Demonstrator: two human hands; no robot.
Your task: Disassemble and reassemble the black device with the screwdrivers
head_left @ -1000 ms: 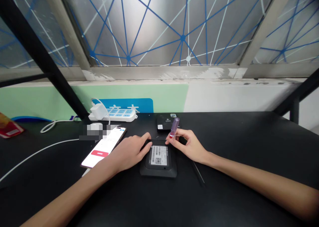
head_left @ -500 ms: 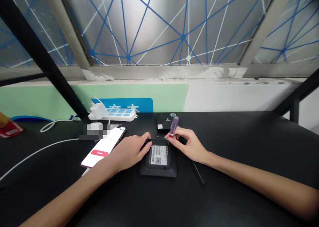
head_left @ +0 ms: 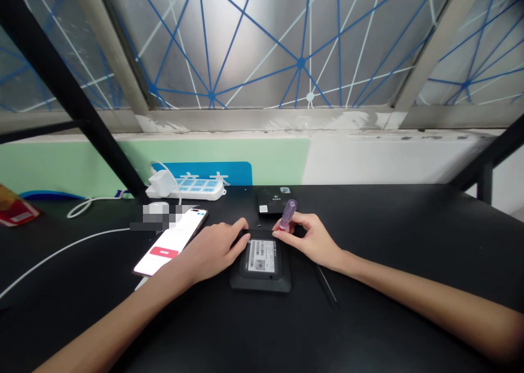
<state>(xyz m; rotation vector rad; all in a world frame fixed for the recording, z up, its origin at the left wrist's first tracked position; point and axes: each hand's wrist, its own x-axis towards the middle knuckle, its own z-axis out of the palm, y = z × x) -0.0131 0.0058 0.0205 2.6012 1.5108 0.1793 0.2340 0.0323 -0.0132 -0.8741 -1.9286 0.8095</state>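
A flat black device [head_left: 261,264] with a white barcode label lies face down on the black table [head_left: 368,286]. My left hand [head_left: 213,250] rests on its left far corner, fingers curled and pressing on the edge. My right hand [head_left: 309,236] pinches a small screwdriver with a purple handle [head_left: 287,215], tilted, its tip at the device's far right corner. The tip itself is hidden by my fingers.
A second small black box [head_left: 274,203] sits just behind the device. A phone [head_left: 172,241] with a lit screen lies to the left, near a white power strip [head_left: 188,187] with a charger and white cables [head_left: 61,250]. A thin dark rod [head_left: 326,284] lies right of the device.
The screwdriver handle has dropped lower and tilted more to the right. My right fingers have closed in nearer the device corner. My left hand has stayed in place.
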